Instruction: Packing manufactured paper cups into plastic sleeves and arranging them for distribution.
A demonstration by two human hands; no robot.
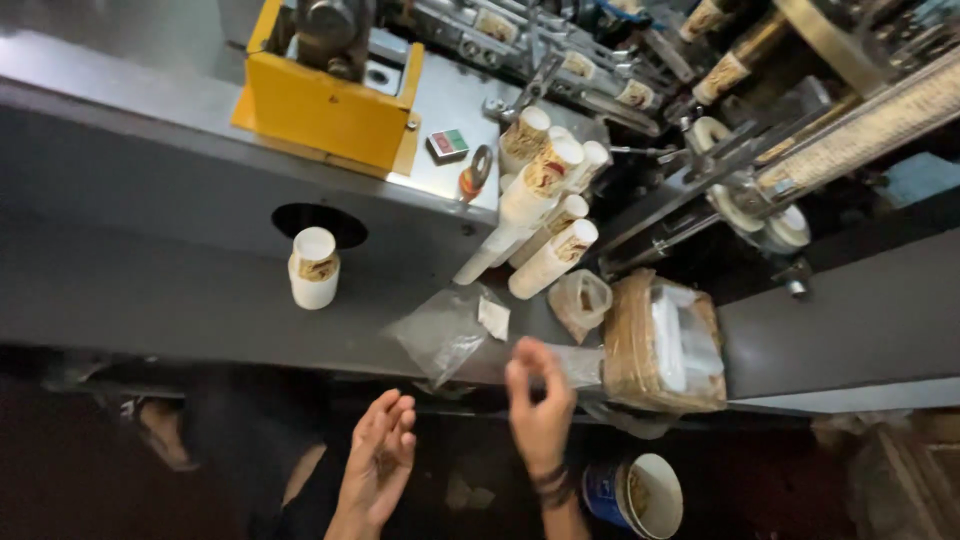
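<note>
My left hand (380, 455) hangs below the grey machine ledge (180, 300), palm turned inward, fingers together and straight, holding nothing. My right hand (540, 400) is raised at the ledge's front edge, fingers loosely curled and apart, empty. It is nearest a crumpled clear plastic bag (440, 335) with a small white paper scrap (494, 318) on it. Just beyond lie several long stacks of paper cups (540, 225), leaning on the ledge. A single short stack of cups (314, 267) stands upright to the left.
A brown cardboard box (640, 345) holding white plastic sits right of my right hand, with a small clear bag (582, 300) beside it. A yellow machine housing (325, 105) is at the back. A blue tub (635, 495) stands on the floor.
</note>
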